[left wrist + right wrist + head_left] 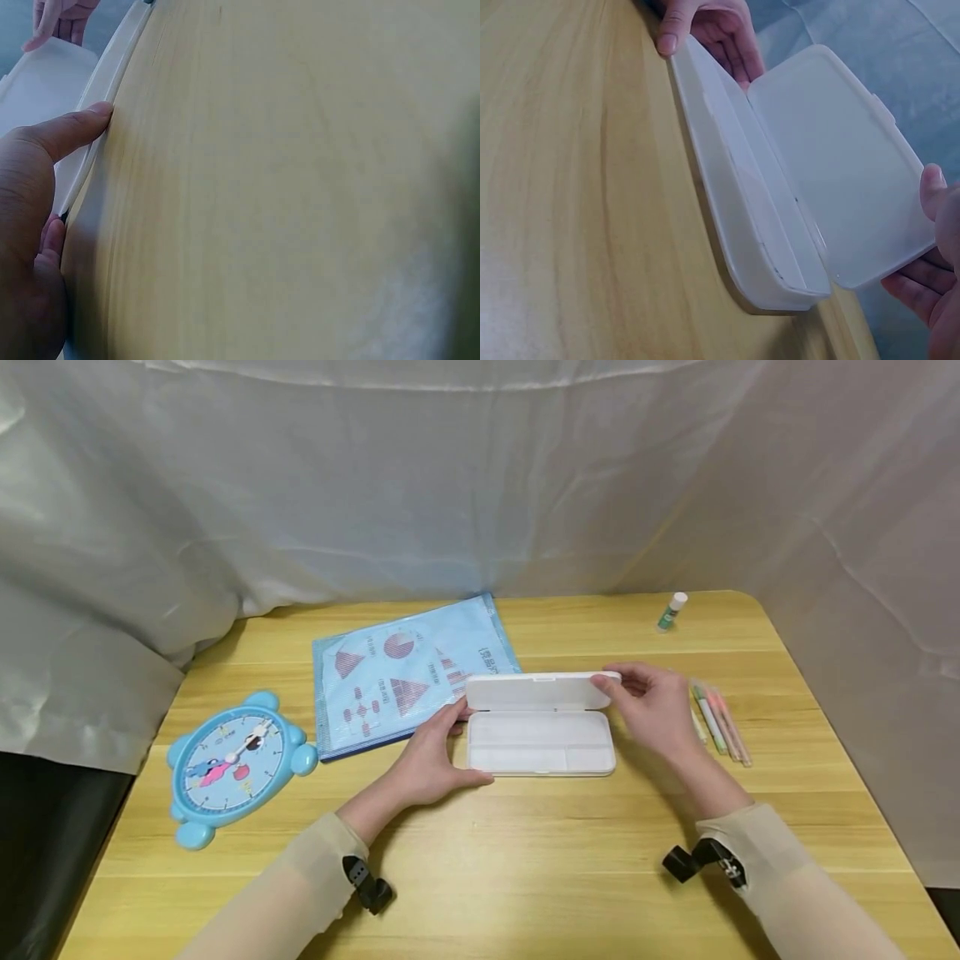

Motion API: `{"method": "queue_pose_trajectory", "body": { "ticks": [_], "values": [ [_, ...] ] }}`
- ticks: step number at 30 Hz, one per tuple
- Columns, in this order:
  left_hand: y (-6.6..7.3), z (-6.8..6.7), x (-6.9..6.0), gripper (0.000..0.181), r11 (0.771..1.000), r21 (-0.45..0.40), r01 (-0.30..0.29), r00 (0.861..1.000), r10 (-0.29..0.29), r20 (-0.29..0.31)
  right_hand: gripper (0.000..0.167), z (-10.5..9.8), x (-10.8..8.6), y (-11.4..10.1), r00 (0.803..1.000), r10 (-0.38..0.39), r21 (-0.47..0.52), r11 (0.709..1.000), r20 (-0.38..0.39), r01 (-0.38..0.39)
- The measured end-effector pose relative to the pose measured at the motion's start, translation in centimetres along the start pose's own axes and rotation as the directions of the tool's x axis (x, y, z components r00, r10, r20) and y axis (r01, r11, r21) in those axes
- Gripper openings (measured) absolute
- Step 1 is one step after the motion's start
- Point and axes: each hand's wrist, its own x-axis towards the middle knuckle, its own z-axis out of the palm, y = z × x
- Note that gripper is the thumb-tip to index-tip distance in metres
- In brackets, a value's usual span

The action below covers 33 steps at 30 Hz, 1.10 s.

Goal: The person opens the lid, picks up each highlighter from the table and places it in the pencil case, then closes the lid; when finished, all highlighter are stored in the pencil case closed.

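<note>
A white plastic pencil case (540, 762) lies on the wooden table with its lid (525, 693) raised, showing a divided tray inside. At its left end, my left hand (429, 762) grips the base, thumb at the front edge and fingers toward the back. My right hand (660, 712) pinches the right end of the lid; in the right wrist view the thumb (931, 191) is on the inner face and the fingers are behind it. The left wrist view shows the left thumb (79, 129) against the case's front wall.
A blue packet (420, 672) printed with diagrams lies behind the left hand. Further left is a blue toy clock (234, 762). Several pastel pens (722, 722) lie beside the right hand, and a glue stick (671, 612) stands near the back edge. Grey curtain (465, 485) hangs behind.
</note>
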Motion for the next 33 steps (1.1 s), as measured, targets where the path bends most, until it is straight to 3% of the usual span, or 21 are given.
{"method": "queue_pose_trajectory", "body": {
  "ticks": [10,17,24,29,33],
  "values": [
    [0.0,-0.2,-0.2,0.122,1.000,-0.020,-0.019,1.000,0.019,-0.008,0.016,0.3,1.0,0.1,0.996,-0.079,0.011,0.997,-0.038,0.079],
    [-0.1,0.1,-0.1,0.126,1.000,-0.020,-0.010,1.000,0.010,-0.009,0.018,0.1,1.2,0.4,0.999,-0.043,-0.016,0.999,-0.018,0.043],
    [-0.2,0.4,-0.1,0.144,0.999,-0.044,0.010,0.999,-0.012,-0.043,0.021,-0.2,1.6,1.0,1.000,-0.020,-0.015,1.000,0.002,0.020],
    [-0.3,0.4,-0.3,0.145,0.997,-0.063,-0.040,0.997,0.036,-0.067,0.021,0.0,1.8,1.3,1.000,-0.009,-0.011,1.000,0.002,0.009],
    [-0.4,0.4,-0.5,0.131,0.996,-0.041,-0.076,0.995,0.073,-0.061,0.020,0.1,1.9,1.2,1.000,-0.026,-0.012,1.000,-0.006,0.026]
  ]
}}
